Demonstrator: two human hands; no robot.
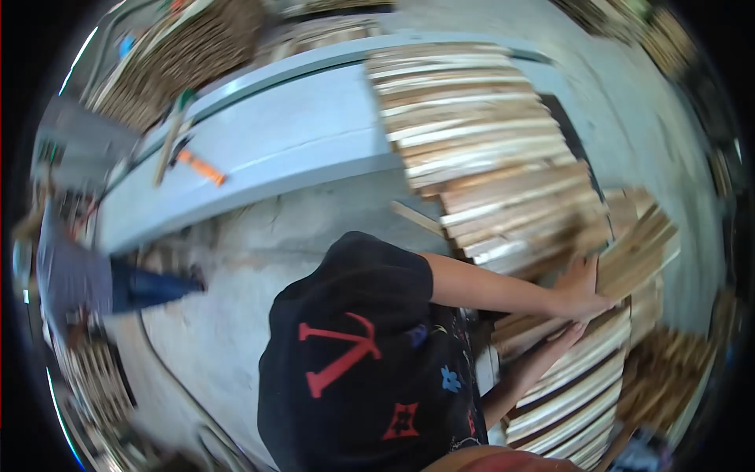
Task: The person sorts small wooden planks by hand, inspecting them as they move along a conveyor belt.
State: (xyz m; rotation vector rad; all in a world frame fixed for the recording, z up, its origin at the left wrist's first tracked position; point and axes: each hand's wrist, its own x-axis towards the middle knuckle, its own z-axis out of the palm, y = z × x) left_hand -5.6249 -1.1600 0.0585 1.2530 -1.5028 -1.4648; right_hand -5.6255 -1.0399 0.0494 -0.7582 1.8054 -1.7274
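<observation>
A small bundle of wooden slats (641, 248) is held at its near end, tilted across the right side of the head view. My left hand (580, 285) grips the side of the bundle with the fingers wrapped round its edge. Just below, my right hand (568, 337) closes on the lower end, its fingers partly hidden. Beside my left hand lies a long row of pale and brown slats (472, 110), running up over the bench. Below my right hand is another row of slats (570, 393). Motion blurs the wood near my hands.
A light blue-grey bench (299, 118) carries an orange-handled hammer (202, 167) and a wooden-handled tool (167, 149). A person (79, 263) stands at the far left. Wood stacks (189, 59) rise behind the bench, and more wood (668, 377) lies at lower right. A hose (169, 366) crosses the floor.
</observation>
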